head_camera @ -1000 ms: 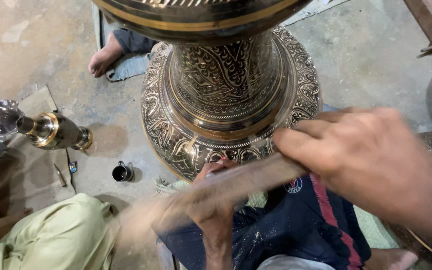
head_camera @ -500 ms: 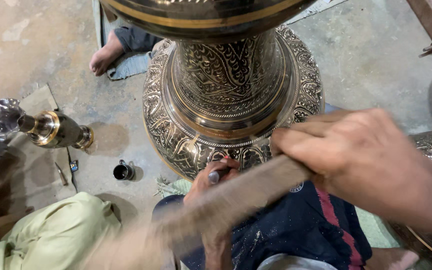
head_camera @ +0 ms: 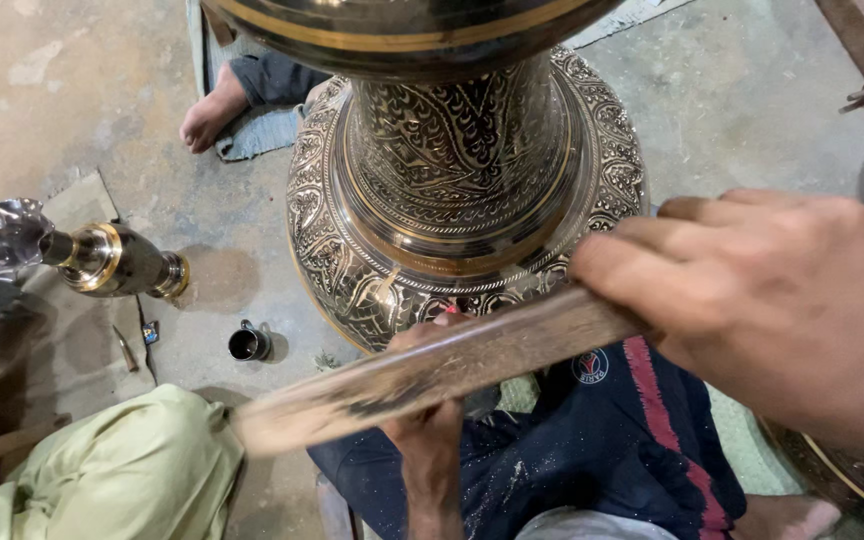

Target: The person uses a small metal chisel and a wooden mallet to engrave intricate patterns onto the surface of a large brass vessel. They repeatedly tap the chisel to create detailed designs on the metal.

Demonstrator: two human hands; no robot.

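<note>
Right hand (head_camera: 782, 300): clenched round the upper end of a long flat wooden stick (head_camera: 432, 375), fingers folded over it; stick slants down to the left across the view, so the grip at one end leaves the full length free to swing.
Left hand (head_camera: 432, 400): mostly behind the stick, fingers pinched on a small tool with a red tip (head_camera: 450, 310); tip set against the lower rim of the vase, presumably to keep it planted on the pattern.
Vase (head_camera: 462, 170): large engraved brass piece, upright on the floor, wide foot just ahead of the knees; placed close, so both hands reach the rim without stretching.
Stick position: crosses directly over the left hand and the tool; contact between stick and tool cannot be told.
Floor (head_camera: 82, 100): bare concrete, carries everything.
Left of vase: small dark cup (head_camera: 248, 343) near the foot; smaller brass vessel (head_camera: 112, 260) lying on its side, well apart.
Far side: another person's bare foot (head_camera: 212, 110) on a cloth behind the vase.
Lap: dark blue garment with red stripe (head_camera: 612, 440), speckled with pale dust.
</note>
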